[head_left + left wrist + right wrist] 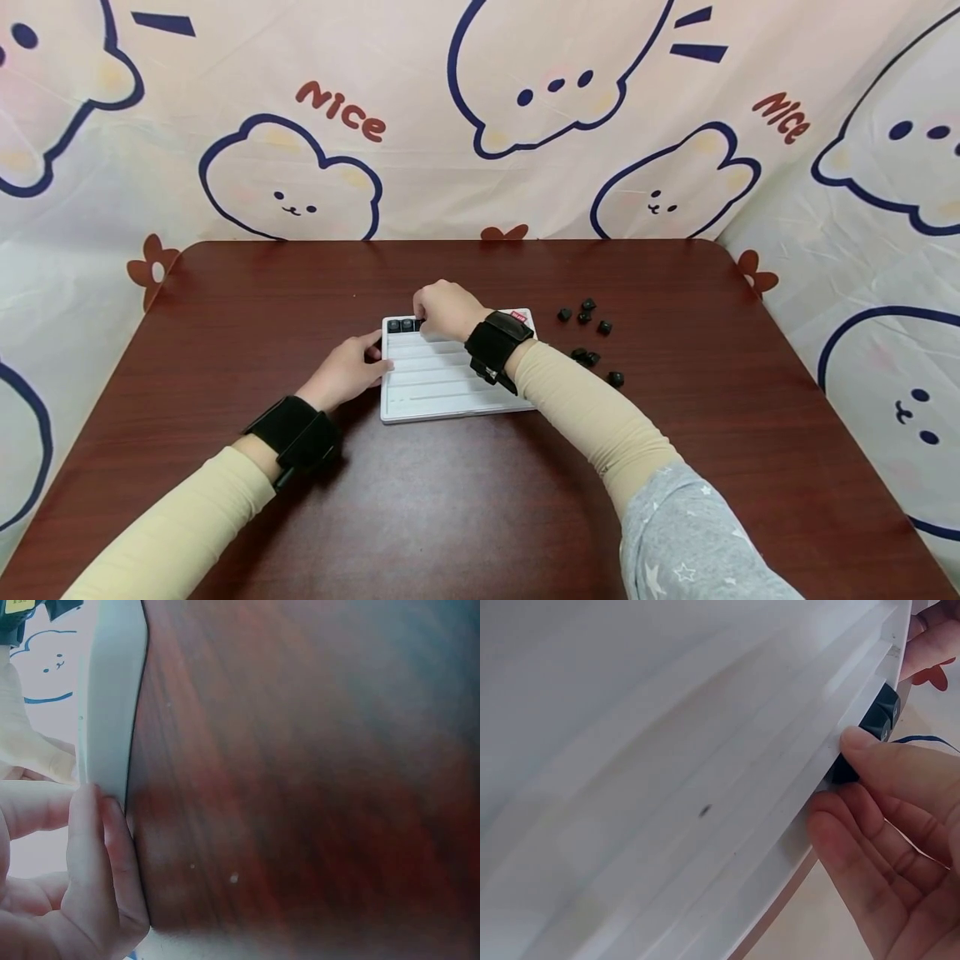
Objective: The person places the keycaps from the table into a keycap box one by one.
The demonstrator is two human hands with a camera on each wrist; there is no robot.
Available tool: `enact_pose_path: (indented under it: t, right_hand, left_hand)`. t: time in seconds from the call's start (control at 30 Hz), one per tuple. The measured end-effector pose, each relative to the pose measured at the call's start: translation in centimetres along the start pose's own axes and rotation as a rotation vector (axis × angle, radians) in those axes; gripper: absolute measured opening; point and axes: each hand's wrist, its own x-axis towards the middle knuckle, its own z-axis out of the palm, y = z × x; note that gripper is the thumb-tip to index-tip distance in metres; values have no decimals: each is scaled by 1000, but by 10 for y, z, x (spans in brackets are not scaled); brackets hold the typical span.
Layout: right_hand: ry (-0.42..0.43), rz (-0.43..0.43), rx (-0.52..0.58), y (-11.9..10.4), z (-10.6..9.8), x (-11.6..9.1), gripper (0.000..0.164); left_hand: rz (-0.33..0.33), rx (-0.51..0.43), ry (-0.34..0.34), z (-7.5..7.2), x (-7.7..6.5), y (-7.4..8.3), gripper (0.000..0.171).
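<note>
A white ridged keycap tray [427, 392] sits on the table, its slots running sideways. At its left edge, my left hand [345, 372] pinches the rim between thumb and fingers. Black keycaps [394, 326] stand side by side at the left end of the far row. My right hand [452, 310] reaches across the tray to that row. In the right wrist view its thumb and fingers pinch a black keycap [844, 771], right beside the seated keycaps [885, 705]. The fingers partly cover the pinched piece.
Several loose black keycaps [604, 328] lie on the brown table [480, 500] right of the tray, some near the right forearm. A red label [519, 316] marks the tray's far right corner. A printed cloth [420, 183] hangs behind the table.
</note>
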Motion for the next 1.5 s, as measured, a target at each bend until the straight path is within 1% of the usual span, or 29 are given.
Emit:
enact_pose_path:
  t: [0.2, 0.4, 0.57, 0.67, 0.9, 1.03, 1.23, 1.37, 1.5]
  right_hand:
    - [-8, 3, 6, 2, -1, -2, 10]
    - [1, -1, -8, 3, -5, -6, 10]
    - [-8, 16, -6, 4, -9, -9, 17]
    - [-14, 22, -6, 4, -12, -10, 21]
    - [-24, 2, -13, 9, -23, -17, 21]
    - [-18, -9, -20, 16, -30, -23, 22]
    - [-11, 12, -24, 34, -41, -37, 22]
    - [6, 43, -1, 51, -49, -48, 22]
    - [13, 99, 36, 67, -57, -59, 21]
  left_hand:
    - [-5, -2, -9, 0, 1, 1, 66]
    - [-3, -8, -14, -1, 2, 2, 67]
    - [-12, 0, -17, -2, 2, 2, 67]
    - [-20, 6, -19, -2, 2, 2, 67]
    - [-22, 9, -17, -1, 1, 1, 67]
    - [-22, -5, -13, 0, 1, 1, 67]
    - [-18, -2, -10, 2, 0, 1, 67]
    - [-15, 6, -15, 1, 0, 2, 67]
    - [-16, 11, -18, 2, 1, 2, 67]
